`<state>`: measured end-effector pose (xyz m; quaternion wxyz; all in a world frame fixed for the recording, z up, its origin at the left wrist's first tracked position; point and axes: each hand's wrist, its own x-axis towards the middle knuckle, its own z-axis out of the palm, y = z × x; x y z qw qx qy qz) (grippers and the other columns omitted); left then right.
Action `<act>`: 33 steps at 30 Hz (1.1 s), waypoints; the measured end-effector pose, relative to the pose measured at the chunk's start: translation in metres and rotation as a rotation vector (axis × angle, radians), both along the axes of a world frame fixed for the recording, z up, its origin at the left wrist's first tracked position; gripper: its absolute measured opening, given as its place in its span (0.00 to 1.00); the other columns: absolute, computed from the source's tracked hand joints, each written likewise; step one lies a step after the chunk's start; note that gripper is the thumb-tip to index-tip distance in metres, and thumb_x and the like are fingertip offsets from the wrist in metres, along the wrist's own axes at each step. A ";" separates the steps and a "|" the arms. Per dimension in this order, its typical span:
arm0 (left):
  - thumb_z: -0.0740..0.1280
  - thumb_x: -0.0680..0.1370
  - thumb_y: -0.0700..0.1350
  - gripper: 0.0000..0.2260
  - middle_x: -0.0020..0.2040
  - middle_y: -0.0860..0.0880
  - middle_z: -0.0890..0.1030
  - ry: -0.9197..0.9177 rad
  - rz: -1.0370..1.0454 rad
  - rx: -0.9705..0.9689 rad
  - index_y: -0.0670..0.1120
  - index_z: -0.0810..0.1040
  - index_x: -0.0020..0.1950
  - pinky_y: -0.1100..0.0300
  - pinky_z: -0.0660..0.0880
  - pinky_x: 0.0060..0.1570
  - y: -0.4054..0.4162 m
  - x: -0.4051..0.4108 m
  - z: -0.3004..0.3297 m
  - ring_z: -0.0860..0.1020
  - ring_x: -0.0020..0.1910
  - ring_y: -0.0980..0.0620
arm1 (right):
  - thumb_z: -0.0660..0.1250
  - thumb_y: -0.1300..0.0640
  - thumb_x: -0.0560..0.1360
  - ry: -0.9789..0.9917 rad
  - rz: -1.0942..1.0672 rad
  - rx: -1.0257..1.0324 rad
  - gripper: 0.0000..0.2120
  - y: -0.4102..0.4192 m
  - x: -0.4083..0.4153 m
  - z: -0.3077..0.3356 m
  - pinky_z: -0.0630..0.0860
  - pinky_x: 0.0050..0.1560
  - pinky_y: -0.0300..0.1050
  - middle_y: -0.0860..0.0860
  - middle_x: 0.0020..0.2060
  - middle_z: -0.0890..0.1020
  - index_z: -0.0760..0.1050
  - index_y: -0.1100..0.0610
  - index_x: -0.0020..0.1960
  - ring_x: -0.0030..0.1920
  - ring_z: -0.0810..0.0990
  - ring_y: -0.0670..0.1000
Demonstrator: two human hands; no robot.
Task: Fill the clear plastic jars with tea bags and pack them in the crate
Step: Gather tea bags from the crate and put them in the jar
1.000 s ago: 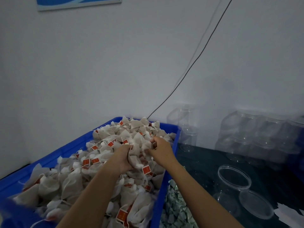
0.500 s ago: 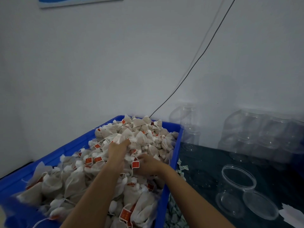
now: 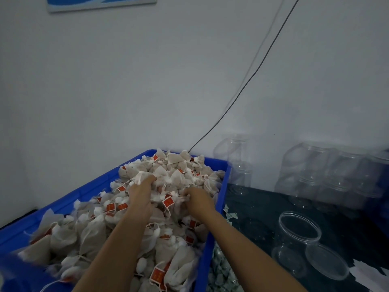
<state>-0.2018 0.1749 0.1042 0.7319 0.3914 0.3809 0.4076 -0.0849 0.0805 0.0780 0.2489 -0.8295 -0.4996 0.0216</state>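
Tea bags [image 3: 168,165] get bunched between left hand [image 3: 140,194] and right hand [image 3: 197,200], fingers buried, so scoop loosely or strings snag before reaching the open jar [image 3: 299,234].

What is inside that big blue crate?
The blue crate is heaped with tea bags, whitish pouches with strings and red tags. The left hand and right hand are dug into the heap. The fingertips and the crate's floor are covered.

Blue crate [image 3: 219,207] holds white-and-tan tea bags [image 3: 174,178] with red tags; at three o'clock, clear jars [image 3: 311,165] on a dark table [image 3: 263,207]; wall [image 3: 126,81] pale grey.
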 end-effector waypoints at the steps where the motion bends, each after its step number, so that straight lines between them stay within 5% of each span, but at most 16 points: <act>1: 0.66 0.77 0.40 0.19 0.52 0.41 0.79 -0.080 -0.021 -0.026 0.41 0.71 0.68 0.56 0.76 0.37 0.001 -0.001 0.002 0.77 0.38 0.51 | 0.60 0.63 0.78 0.005 -0.016 0.052 0.09 -0.005 0.003 0.005 0.76 0.51 0.45 0.53 0.50 0.81 0.78 0.57 0.53 0.50 0.80 0.52; 4: 0.63 0.79 0.40 0.20 0.63 0.36 0.76 -0.141 -0.072 -0.046 0.39 0.69 0.70 0.52 0.79 0.48 -0.001 0.000 0.004 0.75 0.35 0.52 | 0.61 0.62 0.79 0.142 -0.005 0.209 0.07 -0.025 0.018 0.028 0.75 0.48 0.44 0.54 0.45 0.80 0.77 0.58 0.47 0.45 0.77 0.50; 8: 0.61 0.79 0.37 0.08 0.45 0.43 0.78 -0.341 -0.246 -0.139 0.41 0.74 0.56 0.62 0.76 0.25 -0.014 0.001 0.008 0.76 0.28 0.55 | 0.65 0.63 0.77 0.517 0.140 0.414 0.03 -0.053 0.032 0.050 0.77 0.51 0.46 0.60 0.47 0.80 0.78 0.60 0.47 0.47 0.78 0.52; 11: 0.59 0.79 0.37 0.06 0.45 0.40 0.78 -0.367 -0.333 -0.161 0.41 0.73 0.54 0.65 0.74 0.23 -0.024 -0.001 0.009 0.76 0.33 0.52 | 0.66 0.63 0.77 0.699 0.193 0.473 0.03 -0.067 0.036 0.052 0.78 0.48 0.43 0.59 0.47 0.81 0.78 0.59 0.49 0.48 0.79 0.52; 15: 0.59 0.79 0.36 0.06 0.33 0.41 0.80 -0.237 -0.497 -0.142 0.39 0.72 0.54 0.64 0.72 0.22 -0.044 -0.001 0.010 0.75 0.24 0.52 | 0.64 0.62 0.78 0.968 0.228 0.485 0.07 -0.067 0.033 0.049 0.79 0.50 0.46 0.54 0.50 0.82 0.78 0.56 0.54 0.51 0.80 0.53; 18: 0.62 0.77 0.37 0.07 0.33 0.42 0.79 -0.198 -0.572 -0.070 0.37 0.73 0.53 0.63 0.73 0.24 -0.048 -0.003 0.011 0.75 0.26 0.52 | 0.65 0.60 0.78 0.927 0.188 0.468 0.06 -0.057 0.022 0.045 0.80 0.50 0.46 0.54 0.50 0.82 0.78 0.57 0.54 0.50 0.81 0.52; 22: 0.72 0.66 0.44 0.16 0.45 0.38 0.82 -0.029 -0.555 0.197 0.40 0.79 0.51 0.53 0.78 0.40 -0.051 -0.006 0.007 0.80 0.41 0.44 | 0.66 0.57 0.78 0.720 0.055 0.379 0.04 -0.041 0.006 0.038 0.79 0.51 0.46 0.54 0.48 0.80 0.76 0.57 0.51 0.49 0.79 0.52; 26: 0.76 0.62 0.47 0.24 0.50 0.37 0.83 0.066 -0.422 0.247 0.41 0.79 0.56 0.40 0.77 0.56 -0.049 -0.006 0.000 0.82 0.51 0.39 | 0.64 0.58 0.78 0.654 0.024 0.313 0.06 -0.034 -0.002 0.032 0.76 0.39 0.44 0.56 0.41 0.76 0.70 0.58 0.44 0.40 0.76 0.51; 29: 0.77 0.66 0.46 0.22 0.51 0.38 0.83 0.155 -0.310 0.305 0.41 0.78 0.57 0.40 0.77 0.55 -0.043 -0.005 -0.001 0.82 0.51 0.38 | 0.68 0.61 0.76 0.788 0.021 0.300 0.08 -0.036 -0.002 0.034 0.80 0.42 0.45 0.59 0.54 0.77 0.69 0.56 0.50 0.51 0.80 0.57; 33: 0.73 0.73 0.44 0.12 0.45 0.42 0.82 0.244 -0.250 0.307 0.41 0.77 0.53 0.51 0.79 0.39 -0.037 0.001 -0.002 0.81 0.41 0.44 | 0.68 0.62 0.77 0.824 0.156 0.213 0.08 -0.044 0.001 0.038 0.82 0.43 0.46 0.55 0.49 0.78 0.72 0.55 0.53 0.41 0.81 0.50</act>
